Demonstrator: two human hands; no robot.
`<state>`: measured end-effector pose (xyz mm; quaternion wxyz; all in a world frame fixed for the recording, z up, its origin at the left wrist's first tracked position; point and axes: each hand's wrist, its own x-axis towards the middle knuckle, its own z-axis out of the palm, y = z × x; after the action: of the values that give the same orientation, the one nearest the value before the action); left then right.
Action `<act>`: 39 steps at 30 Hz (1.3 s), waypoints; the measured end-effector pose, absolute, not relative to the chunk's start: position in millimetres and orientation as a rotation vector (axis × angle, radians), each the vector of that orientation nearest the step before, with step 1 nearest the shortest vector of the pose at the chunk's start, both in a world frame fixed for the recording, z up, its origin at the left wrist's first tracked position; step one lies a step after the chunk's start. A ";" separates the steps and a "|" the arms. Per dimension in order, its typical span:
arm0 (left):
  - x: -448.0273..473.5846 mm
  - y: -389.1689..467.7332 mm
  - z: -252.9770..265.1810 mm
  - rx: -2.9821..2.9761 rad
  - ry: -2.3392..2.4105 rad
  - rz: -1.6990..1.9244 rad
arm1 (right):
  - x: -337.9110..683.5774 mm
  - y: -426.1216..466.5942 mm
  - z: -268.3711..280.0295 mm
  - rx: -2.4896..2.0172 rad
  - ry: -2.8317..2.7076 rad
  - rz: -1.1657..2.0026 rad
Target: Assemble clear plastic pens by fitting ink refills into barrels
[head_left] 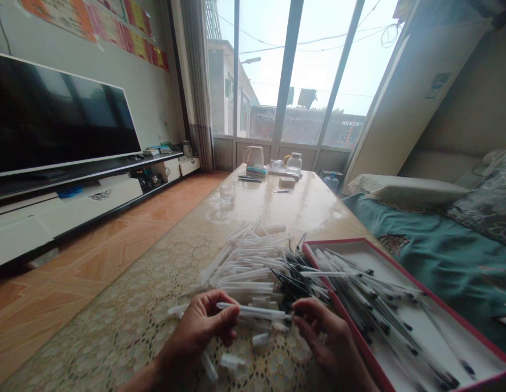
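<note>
Between thumb and fingers, my left hand pinches a white, translucent pen barrel, held level above the table. At the barrel's right end, my right hand is closed on the dark end of a thin pen refill, mostly hidden by the fingers. Just beyond my hands lies a heap of white pen barrels. Black-tipped refills are bunched to its right. Short clear pen caps lie loose under my hands. A red-rimmed box at the right contains many thin pens or refills with black ends.
A patterned cloth covers the long table. Farther along it stand a drinking glass, a glass jug and a pale kettle-like container. A sofa with a teal cover borders the right; a TV cabinet lines the left.
</note>
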<state>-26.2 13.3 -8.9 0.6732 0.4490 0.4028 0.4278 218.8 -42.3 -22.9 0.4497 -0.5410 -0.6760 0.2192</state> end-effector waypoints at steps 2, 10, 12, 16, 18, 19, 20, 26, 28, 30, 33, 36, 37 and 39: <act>-26.7 13.9 -9.8 1.011 0.900 0.961 | 220.9 -41.4 -20.1 -1.308 -1.723 0.401; -24.6 10.3 -2.8 1.018 0.897 0.944 | 211.4 -42.9 -23.6 -1.189 -1.859 0.381; -26.5 11.4 -0.3 1.015 0.878 0.954 | 213.4 -41.9 -24.3 -1.198 -1.868 0.368; -38.1 17.8 6.2 0.984 0.876 1.075 | 230.0 -36.5 -22.1 -1.289 -1.871 0.171; -44.9 21.5 8.2 0.937 0.904 1.161 | 241.0 -33.8 -19.2 -1.404 -1.811 -0.027; -47.5 22.9 8.3 0.923 0.921 1.189 | 246.0 -32.9 -17.5 -1.467 -1.778 -0.121; -49.3 23.9 7.8 0.929 0.937 1.195 | 250.0 -32.2 -15.7 -1.526 -1.753 -0.196; -42.2 19.4 -0.3 1.447 1.094 1.007 | 255.1 -29.0 -11.6 -1.714 -1.748 -0.327; -38.6 15.9 -0.5 1.679 1.200 1.030 | 255.8 -26.5 -12.8 -1.746 -1.742 -0.363; -37.2 13.4 0.4 1.865 1.262 1.050 | 259.4 -23.7 -14.1 -1.804 -1.735 -0.455; -38.4 11.7 1.7 1.998 1.300 1.051 | 267.8 -20.5 -16.1 -1.914 -1.780 -0.634; -39.3 10.6 1.3 2.045 1.300 1.057 | 274.6 -19.7 -18.6 -2.008 -1.870 -0.695; -39.1 10.0 1.0 2.061 1.291 1.062 | 276.2 -19.8 -19.4 -2.030 -1.885 -0.693; -38.2 8.8 0.6 2.088 1.271 1.078 | 278.2 -19.9 -20.4 -2.066 -1.876 -0.688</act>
<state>-38.2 8.8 0.6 0.2326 0.7601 0.4627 0.3924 278.2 -19.9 -20.4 0.1334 -0.7123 -0.6469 -0.2373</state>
